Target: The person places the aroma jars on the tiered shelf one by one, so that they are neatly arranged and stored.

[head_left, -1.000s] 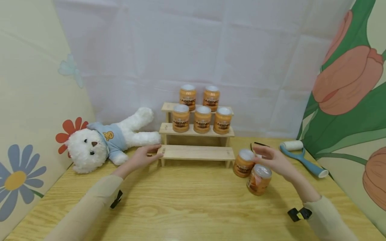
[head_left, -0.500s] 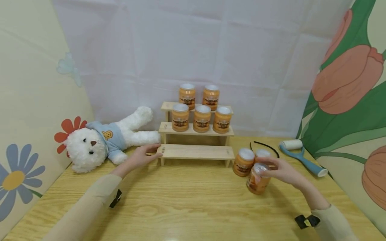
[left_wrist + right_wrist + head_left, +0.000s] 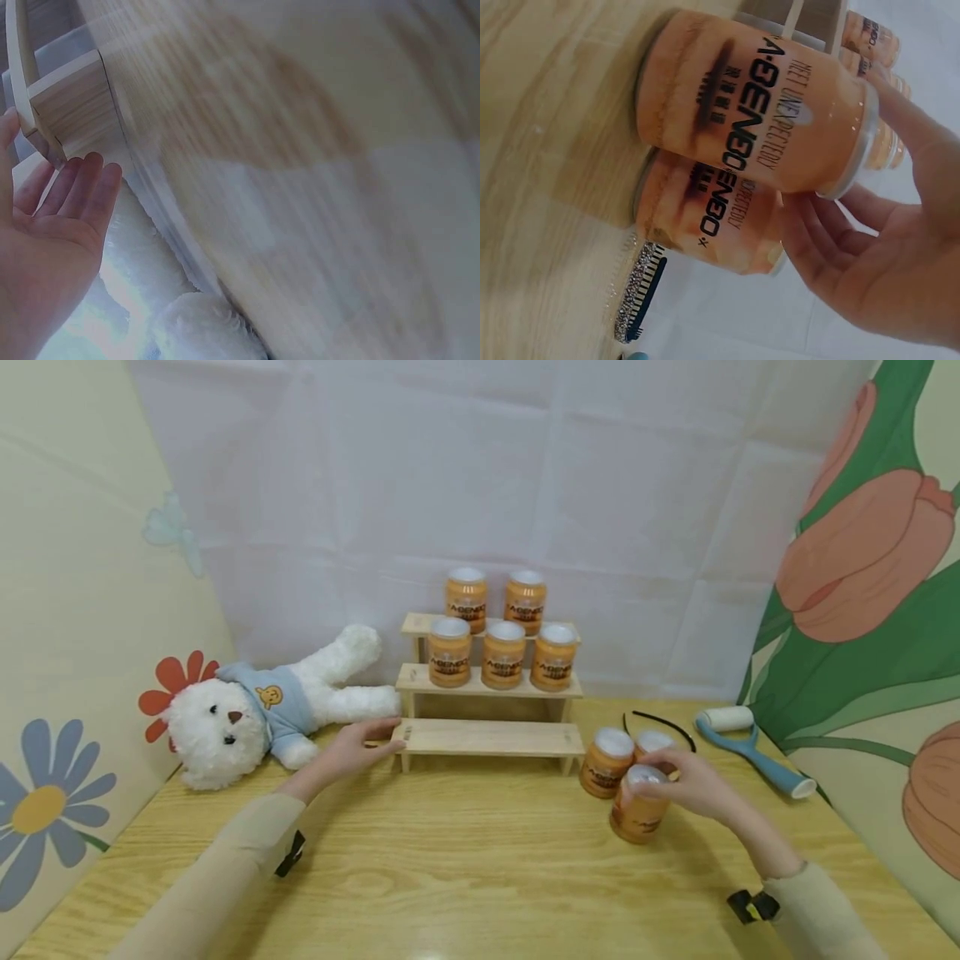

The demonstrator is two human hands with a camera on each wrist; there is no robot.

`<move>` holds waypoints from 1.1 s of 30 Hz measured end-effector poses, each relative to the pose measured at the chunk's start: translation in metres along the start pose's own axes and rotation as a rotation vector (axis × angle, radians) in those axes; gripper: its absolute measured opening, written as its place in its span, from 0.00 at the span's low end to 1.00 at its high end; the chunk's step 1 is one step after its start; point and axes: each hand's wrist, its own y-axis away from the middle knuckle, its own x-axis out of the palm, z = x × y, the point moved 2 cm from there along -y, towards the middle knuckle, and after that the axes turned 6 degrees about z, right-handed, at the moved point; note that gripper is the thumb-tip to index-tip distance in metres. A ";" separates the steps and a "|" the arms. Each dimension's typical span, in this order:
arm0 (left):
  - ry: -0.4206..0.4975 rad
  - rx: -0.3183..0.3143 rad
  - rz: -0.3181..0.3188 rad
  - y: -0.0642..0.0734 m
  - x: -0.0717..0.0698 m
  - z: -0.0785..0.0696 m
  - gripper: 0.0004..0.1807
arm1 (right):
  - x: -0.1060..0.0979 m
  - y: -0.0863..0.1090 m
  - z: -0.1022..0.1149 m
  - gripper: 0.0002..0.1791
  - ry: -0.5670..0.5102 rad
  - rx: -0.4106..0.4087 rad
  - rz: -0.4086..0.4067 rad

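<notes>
My right hand grips the top of an orange drink can between thumb and fingers, from its right side. The can stands upright on the table, its lettering facing the wrist in the right wrist view. Two matching cans, one to the left and one behind, stand close by it. At the left end of a three-tier wooden stand, my left hand pinches the bottom shelf. Its thumb lies on one side of the board end and its fingertips on the other, as the left wrist view shows.
Three cans line the middle shelf and two the top one. A white plush bear in a blue shirt lies left of the stand. At right are a black headband and a blue-handled lint roller.
My right hand has moved from the rear can to the front can and taken hold of its top. That can has turned, bringing its lettering round. The left hand stays at the shelf end.
</notes>
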 end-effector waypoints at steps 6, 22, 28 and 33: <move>-0.011 -0.010 -0.006 0.000 -0.001 0.000 0.35 | 0.008 0.002 0.006 0.26 0.005 0.075 -0.088; 0.002 -0.004 -0.006 0.001 -0.001 -0.002 0.35 | 0.007 0.012 -0.013 0.39 -0.228 0.018 0.116; -0.011 -0.004 -0.006 0.001 -0.001 -0.001 0.35 | 0.018 0.011 -0.008 0.41 -0.208 0.101 0.026; -0.015 -0.005 -0.004 0.001 0.000 -0.001 0.35 | 0.022 0.011 -0.004 0.39 -0.189 0.121 -0.029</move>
